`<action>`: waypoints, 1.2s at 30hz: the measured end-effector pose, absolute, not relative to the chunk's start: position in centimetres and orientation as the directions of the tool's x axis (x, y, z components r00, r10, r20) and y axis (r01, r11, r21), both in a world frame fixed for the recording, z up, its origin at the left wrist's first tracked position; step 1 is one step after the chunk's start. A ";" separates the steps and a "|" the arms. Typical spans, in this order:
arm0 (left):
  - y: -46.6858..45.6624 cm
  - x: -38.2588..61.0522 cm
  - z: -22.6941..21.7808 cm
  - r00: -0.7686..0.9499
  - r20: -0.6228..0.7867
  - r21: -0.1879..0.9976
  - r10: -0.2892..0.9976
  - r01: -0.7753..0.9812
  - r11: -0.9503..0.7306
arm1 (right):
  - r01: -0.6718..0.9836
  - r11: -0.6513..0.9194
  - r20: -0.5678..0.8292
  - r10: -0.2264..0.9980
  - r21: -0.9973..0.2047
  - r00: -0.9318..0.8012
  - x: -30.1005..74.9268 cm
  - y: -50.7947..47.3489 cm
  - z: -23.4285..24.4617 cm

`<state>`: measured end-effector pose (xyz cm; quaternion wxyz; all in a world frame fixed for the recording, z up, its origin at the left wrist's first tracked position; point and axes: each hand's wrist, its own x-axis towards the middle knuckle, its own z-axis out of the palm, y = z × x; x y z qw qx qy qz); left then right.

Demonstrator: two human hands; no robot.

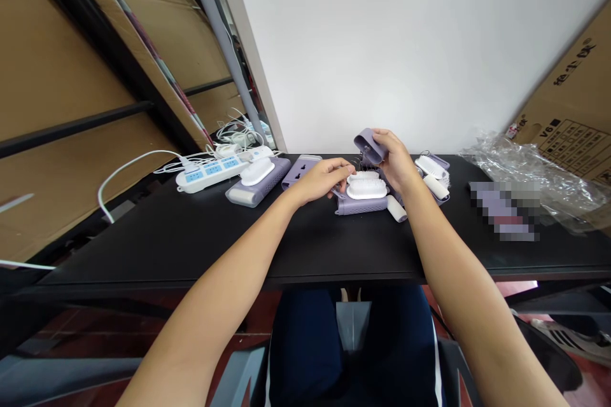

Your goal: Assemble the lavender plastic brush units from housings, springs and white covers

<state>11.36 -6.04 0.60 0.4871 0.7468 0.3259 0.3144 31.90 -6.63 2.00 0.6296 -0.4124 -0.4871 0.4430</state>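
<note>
My right hand [394, 158] is closed around a hollow purple plastic case [370, 144], lifted above the desk and tilted with its open end toward the left. My left hand [326, 177] hovers lower, just left of a white bristle brush [366, 189]. Its fingers are curled together, and what they pinch, if anything, is too small to make out. The brush lies on a purple case [363, 206], with a second white brush behind it. Thin wires show between the hands. A white roller [396, 208] rests against the right end of that case.
A white power strip [212, 170] with tangled cables is at the left, beside a purple case topped by a white brush [258, 172]. A slotted purple piece [302, 169] lies behind my left hand. More brush parts [432, 173], crumpled clear plastic [539, 172] and a cardboard box [573, 102] are rightward.
</note>
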 end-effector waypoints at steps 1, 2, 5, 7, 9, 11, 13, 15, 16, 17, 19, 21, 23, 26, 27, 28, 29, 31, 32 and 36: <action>-6.0 11.3 0.6 0.580 0.154 0.931 0.800 0.186 -0.314 | -0.159 0.265 0.246 0.961 -0.951 0.127 31.8 -6.7 2.1; -6.0 11.3 0.6 0.571 0.155 0.930 0.806 0.191 -0.314 | -0.159 0.264 0.248 0.962 -0.951 0.117 31.7 -6.8 2.1; -5.9 11.3 0.6 0.555 0.155 0.925 0.818 0.209 -0.317 | -0.154 0.273 0.265 0.961 -0.949 0.075 31.5 -6.9 2.2; -5.9 11.2 0.6 0.551 0.156 0.922 0.820 0.216 -0.320 | -0.153 0.287 0.280 0.958 -0.946 0.062 31.3 -7.0 2.1; -5.8 11.2 0.6 0.551 0.157 0.921 0.820 0.219 -0.323 | -0.148 0.293 0.286 0.956 -0.945 0.065 31.2 -6.9 2.0; -5.8 11.2 0.6 0.551 0.156 0.920 0.820 0.221 -0.323 | -0.134 0.295 0.287 0.955 -0.946 0.073 31.0 -6.9 1.9; -5.9 11.3 0.6 0.548 0.159 0.921 0.821 0.217 -0.323 | -0.122 0.293 0.285 0.955 -0.948 0.081 30.7 -6.8 1.7; -5.9 11.3 0.7 0.548 0.161 0.924 0.821 0.209 -0.321 | -0.118 0.285 0.279 0.958 -0.951 0.070 30.4 -6.9 1.7; -5.9 11.3 0.7 0.550 0.161 0.925 0.820 0.205 -0.319 | -0.117 0.281 0.276 0.960 -0.953 0.058 30.3 -6.9 1.7; -5.9 11.3 0.7 0.551 0.160 0.927 0.819 0.201 -0.316 | -0.116 0.277 0.273 0.961 -0.954 0.046 30.2 -7.0 1.7; -5.9 11.3 0.8 0.545 0.158 0.929 0.824 0.200 -0.310 | -0.113 0.277 0.276 0.961 -0.954 0.030 30.1 -7.1 1.7; -5.9 11.2 0.8 0.534 0.163 0.929 0.830 0.199 -0.310 | -0.098 0.279 0.278 0.960 -0.955 0.023 30.1 -7.2 1.8; -5.8 11.1 0.9 0.527 0.173 0.928 0.832 0.196 -0.318 | -0.074 0.273 0.273 0.962 -0.959 0.013 30.1 -7.3 1.9; -5.6 10.9 0.9 0.532 0.185 0.923 0.827 0.194 -0.331 | -0.048 0.259 0.260 0.966 -0.965 0.000 29.9 -7.5 1.9; -5.6 10.9 0.8 0.534 0.187 0.922 0.825 0.195 -0.335 | -0.045 0.260 0.260 0.966 -0.965 -0.003 29.9 -7.6 1.9; -5.5 10.9 0.8 0.535 0.188 0.920 0.824 0.196 -0.338 | -0.042 0.263 0.263 0.965 -0.964 -0.007 29.8 -7.7 2.0; -5.4 10.9 0.6 0.535 0.189 0.920 0.824 0.197 -0.339 | -0.037 0.268 0.269 0.963 -0.963 -0.013 29.7 -7.8 2.0; -5.4 10.9 0.5 0.530 0.190 0.920 0.826 0.197 -0.339 | -0.014 0.283 0.284 0.958 -0.959 -0.034 29.6 -7.9 2.0; -5.4 10.9 0.4 0.530 0.190 0.920 0.826 0.197 -0.339 | 0.005 0.295 0.294 0.955 -0.956 -0.041 29.6 -8.0 2.0; -5.3 10.3 1.1 0.569 0.158 0.917 0.807 0.219 -0.334 | 0.073 0.357 0.359 0.933 -0.931 0.015 29.8 -7.8 1.9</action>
